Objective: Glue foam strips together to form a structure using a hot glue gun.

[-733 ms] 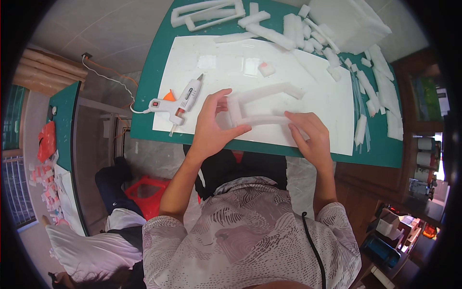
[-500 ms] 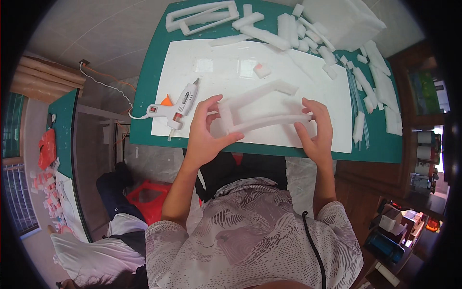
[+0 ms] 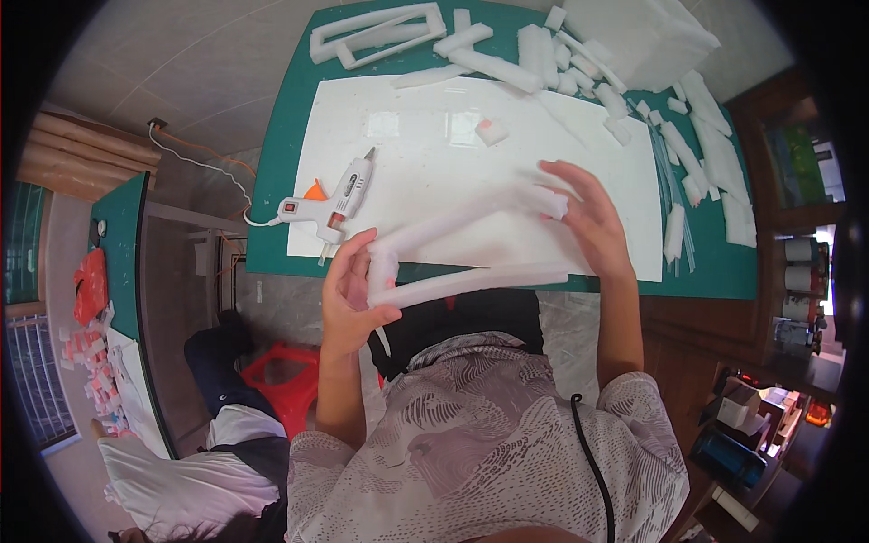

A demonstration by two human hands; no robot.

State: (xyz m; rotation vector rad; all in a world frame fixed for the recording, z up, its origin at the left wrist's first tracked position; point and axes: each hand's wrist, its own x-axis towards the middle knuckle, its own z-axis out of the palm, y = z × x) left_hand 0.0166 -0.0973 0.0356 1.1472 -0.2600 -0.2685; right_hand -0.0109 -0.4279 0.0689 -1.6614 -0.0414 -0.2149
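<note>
Between my hands, over the near edge of the table, is a white foam frame (image 3: 453, 226) made of two long strips joined by a short piece at the left. Its right side is open. My left hand (image 3: 347, 294) closes round the short piece, thumb at its lower corner. My right hand (image 3: 593, 222) grips the far strip's right end, with the index finger stretched out above it; its thumb is hard to make out. The near strip's right end is free. Left of the frame, a white hot glue gun (image 3: 335, 201) with an orange trigger lies on the white board (image 3: 425, 163).
A small foam block (image 3: 491, 133) sits on the board. Foam strips (image 3: 496, 68), a rectangular foam frame (image 3: 380, 34) and a large foam block (image 3: 647, 41) crowd the green table's back. Clear sticks (image 3: 674, 208) lie right. A person (image 3: 195, 471) and red stool (image 3: 285, 380) are at left.
The foam frame has come nearer to me and left, tilting, and its near strip now hangs past the table edge. My right hand has shifted from the near strip to the far strip's end.
</note>
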